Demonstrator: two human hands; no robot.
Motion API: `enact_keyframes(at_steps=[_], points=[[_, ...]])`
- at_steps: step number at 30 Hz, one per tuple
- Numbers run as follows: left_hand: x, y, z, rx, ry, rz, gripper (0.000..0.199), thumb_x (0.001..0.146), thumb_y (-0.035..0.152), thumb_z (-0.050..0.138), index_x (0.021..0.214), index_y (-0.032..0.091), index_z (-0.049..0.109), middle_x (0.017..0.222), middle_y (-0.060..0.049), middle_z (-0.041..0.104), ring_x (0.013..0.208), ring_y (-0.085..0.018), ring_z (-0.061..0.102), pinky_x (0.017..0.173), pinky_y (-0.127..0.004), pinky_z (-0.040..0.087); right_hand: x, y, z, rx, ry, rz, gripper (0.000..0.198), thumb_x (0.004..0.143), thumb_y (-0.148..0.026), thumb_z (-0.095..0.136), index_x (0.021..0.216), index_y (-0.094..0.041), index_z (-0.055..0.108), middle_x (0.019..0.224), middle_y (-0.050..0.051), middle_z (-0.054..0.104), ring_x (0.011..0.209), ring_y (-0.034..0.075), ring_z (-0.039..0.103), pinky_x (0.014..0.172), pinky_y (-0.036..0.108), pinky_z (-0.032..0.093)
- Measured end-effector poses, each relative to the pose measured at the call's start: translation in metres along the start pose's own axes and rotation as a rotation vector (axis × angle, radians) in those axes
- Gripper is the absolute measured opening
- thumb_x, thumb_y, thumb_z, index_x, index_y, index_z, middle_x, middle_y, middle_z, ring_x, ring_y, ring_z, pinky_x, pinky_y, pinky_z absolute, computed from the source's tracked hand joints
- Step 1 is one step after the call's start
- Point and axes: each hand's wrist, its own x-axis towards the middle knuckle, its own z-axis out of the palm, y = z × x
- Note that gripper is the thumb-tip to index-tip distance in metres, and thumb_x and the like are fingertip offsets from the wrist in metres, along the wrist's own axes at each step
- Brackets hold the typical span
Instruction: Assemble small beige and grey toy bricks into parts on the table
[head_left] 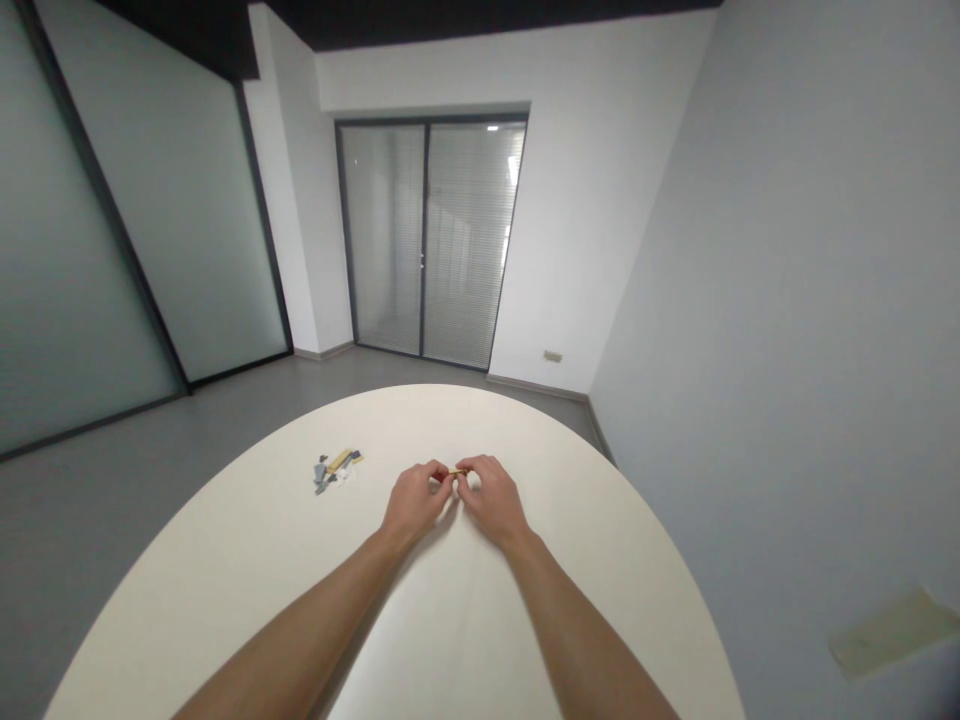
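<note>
Both hands meet over the middle of the round table. A small yellow piece (455, 472), which looks like a toy building brick, is pinched between them. My left hand (416, 497) has thumb and fingertips closed on its left end. On the other end, the fingertips of my right hand (491, 497) are closed too. The fingers cover most of the piece, so its full shape is hidden. Left of my hands lies a loose pile of small bricks (340, 461) in yellow, grey, dark blue and white.
The white round table (450, 640) has a curved far edge. Beyond it are a grey floor (247, 400) and a glass door with blinds (465, 250). A plain wall (810, 300) runs close along the right, with a piece of tape (892, 635) on it.
</note>
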Motion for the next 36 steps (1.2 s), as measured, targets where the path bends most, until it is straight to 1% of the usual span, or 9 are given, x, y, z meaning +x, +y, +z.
enact_keyframes(at_steps=[11,16,23,29,36], points=[[-0.0009,0.0014,0.0,-0.006,0.007,-0.021,0.019,0.09,0.032,0.055,0.091,0.021,0.071,0.092,-0.004,0.075,0.086,-0.02,0.066,0.078,-0.03,0.045,-0.0004,-0.001,-0.0005,0.0,-0.008,0.01,0.018,0.089,-0.016,0.053,0.099,-0.022,0.066,0.098,0.004,0.069,0.097,0.02,0.059,0.09,0.035,0.047],[-0.0009,0.0022,-0.0007,-0.005,0.004,-0.01,0.02,0.09,0.032,0.054,0.091,0.022,0.071,0.092,-0.004,0.075,0.086,-0.02,0.065,0.079,-0.031,0.045,-0.0005,-0.0012,0.0,0.014,-0.005,0.019,0.018,0.089,-0.016,0.053,0.099,-0.023,0.065,0.098,0.004,0.068,0.097,0.021,0.059,0.09,0.036,0.047],[-0.0004,0.0011,-0.0006,0.0,-0.007,-0.021,0.02,0.09,0.03,0.053,0.093,0.022,0.072,0.093,-0.005,0.075,0.088,-0.02,0.066,0.08,-0.03,0.045,-0.001,-0.0002,0.0005,0.01,-0.007,0.001,0.022,0.088,-0.014,0.051,0.101,-0.023,0.066,0.098,0.004,0.068,0.097,0.021,0.059,0.091,0.036,0.047],[0.0001,-0.0031,0.0022,0.011,0.015,0.01,0.02,0.09,0.03,0.053,0.093,0.023,0.071,0.092,-0.004,0.075,0.086,-0.019,0.066,0.078,-0.029,0.046,-0.0007,-0.0001,0.0012,0.001,0.002,0.003,0.02,0.087,-0.014,0.053,0.099,-0.023,0.066,0.097,0.003,0.068,0.097,0.02,0.059,0.089,0.035,0.047],[0.0006,-0.002,0.0013,0.013,0.013,0.014,0.021,0.091,0.032,0.052,0.092,0.022,0.071,0.091,-0.004,0.075,0.085,-0.019,0.066,0.076,-0.029,0.045,-0.0008,-0.0005,0.0008,0.009,-0.002,-0.003,0.018,0.088,-0.015,0.053,0.098,-0.023,0.065,0.097,0.004,0.068,0.096,0.021,0.059,0.089,0.036,0.046]])
